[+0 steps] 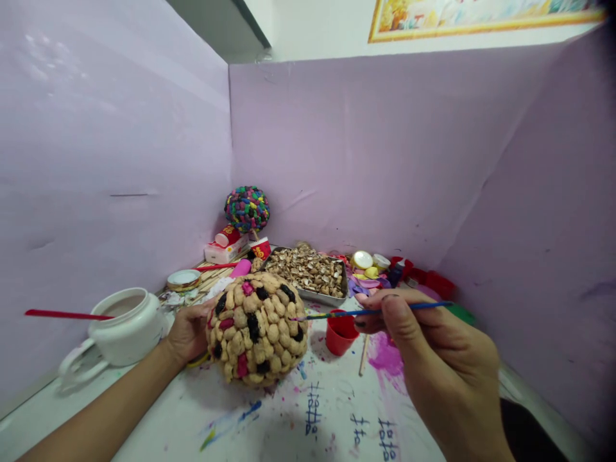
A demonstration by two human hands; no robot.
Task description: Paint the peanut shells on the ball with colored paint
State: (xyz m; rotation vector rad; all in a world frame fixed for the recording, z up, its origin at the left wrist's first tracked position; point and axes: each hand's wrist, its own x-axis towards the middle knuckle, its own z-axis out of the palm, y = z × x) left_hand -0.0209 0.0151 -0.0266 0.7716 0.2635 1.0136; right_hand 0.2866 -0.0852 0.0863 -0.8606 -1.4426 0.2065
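Observation:
A ball covered in peanut shells (274,337) is above the table in the middle of the head view. Most shells are bare tan; several are painted black or magenta. My left hand (190,330) grips its left side, the fingertips partly hidden behind it. In my right hand (428,346) is a thin blue paintbrush (346,313), pinched between thumb and fingers. The brush tip points left and meets the right side of the ball in the view; whether it touches a shell, I cannot tell. Just behind the brush stands a small red cup (341,337).
A metal tray (332,299) of peanut shells lies behind the ball. At left stands a white pot (128,327) with a red stick. A finished multicoloured ball (247,209) sits in the back corner. Paint containers (362,260) crowd the back right. Lilac panels enclose the paint-stained table (289,430).

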